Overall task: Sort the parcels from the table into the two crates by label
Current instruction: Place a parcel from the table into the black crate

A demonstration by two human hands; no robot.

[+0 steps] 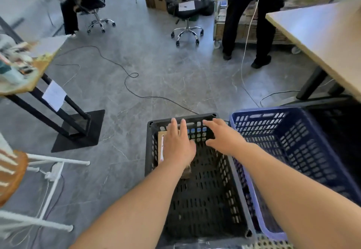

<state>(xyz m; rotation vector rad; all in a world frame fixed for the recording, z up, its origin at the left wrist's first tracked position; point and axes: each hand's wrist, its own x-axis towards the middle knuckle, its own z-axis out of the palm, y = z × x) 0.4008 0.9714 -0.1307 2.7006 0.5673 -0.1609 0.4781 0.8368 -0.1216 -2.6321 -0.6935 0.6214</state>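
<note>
One parcel (pixel 160 138), flat brown cardboard, lies under my left hand (pixel 178 144) inside the black crate (pixel 195 116), close to the wall left of my fingers (pixel 183 126). I judge it light and stiff, best taken by its long edges. Both arms are stretched forward, palms down, fingers straight and apart, gripping nothing; my right hand (pixel 222 137) hovers beside.
</note>
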